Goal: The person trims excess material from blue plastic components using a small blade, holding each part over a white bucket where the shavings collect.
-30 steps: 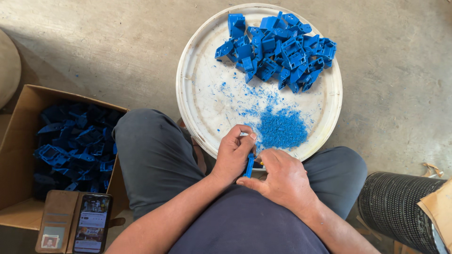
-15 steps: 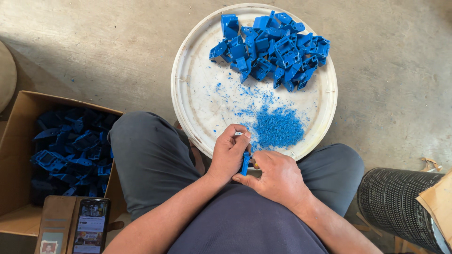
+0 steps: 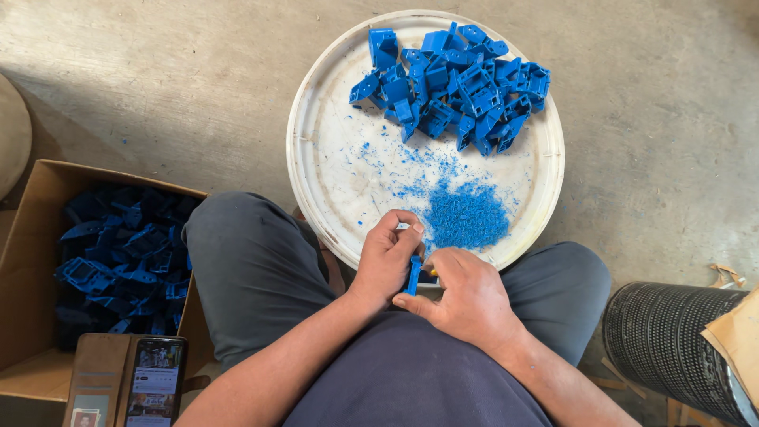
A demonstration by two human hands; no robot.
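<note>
Both my hands meet over my lap at the near rim of a round white tray. My left hand pinches a small blue plastic part, which stands upright between the two hands. My right hand is closed around something small with a yellowish bit showing, pressed against that part; what it is cannot be made out. A heap of blue shavings lies on the tray just beyond my fingers. A pile of several blue plastic parts fills the tray's far side.
A cardboard box holding several blue parts sits at my left knee. A phone in a brown wallet case lies by it. A black mesh cylinder stands at the right. The floor is bare concrete.
The view has shifted slightly, so the tray sits a little higher and further left. My hands stay together on the blue part, with small finger movements only.
</note>
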